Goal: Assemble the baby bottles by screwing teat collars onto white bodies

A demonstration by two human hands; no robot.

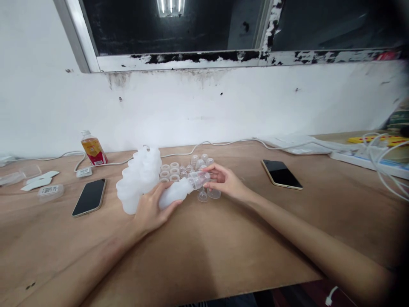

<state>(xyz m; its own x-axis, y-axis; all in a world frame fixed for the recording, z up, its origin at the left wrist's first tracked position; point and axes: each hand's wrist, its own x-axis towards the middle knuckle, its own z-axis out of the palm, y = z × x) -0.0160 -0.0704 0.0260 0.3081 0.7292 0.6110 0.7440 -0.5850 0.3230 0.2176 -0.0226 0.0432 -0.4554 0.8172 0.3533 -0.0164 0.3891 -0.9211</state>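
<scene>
Item, left hand (153, 209): grip closed around a translucent white plastic bottle (174, 194), held tilted over the bench (191, 260) with its neck toward my right hand (227, 183).

Item, right hand: grip pinching a clear, dome-ended plastic cover (200, 179) between thumb and fingers, at the bottle's neck. I cannot tell whether the cover is seated on it.

Item, upright translucent white plastic bottles (139, 179): a tight cluster on the bench, just beside my left hand and behind it.

Item, whitish plastic rings (169, 171): laid in short rows to the right of the cluster.

Item, small clear plastic pieces (183, 170): next to the rings; their exact shape is too small for me to tell.

Item, clear plastic domes (199, 163): grouped behind the held cover. Further clear plastic pieces (202, 196) lie just below it, near my right fingers.

Item, phones, two: a black-screened phone with a pale edge (89, 198) left of the cluster, and a black-screened phone with a gold edge (281, 174) well to the right.

Item, drink bottle with a red and yellow label and white cap (93, 148): upright near the white wall (191, 106).

Item, white cable (204, 145): runs along the rear of the bench.

Item, far left: a clear plastic box (50, 192) and flat white pieces (40, 181).

Item, far right: a white power strip (370, 164) below tangled cable.
</scene>
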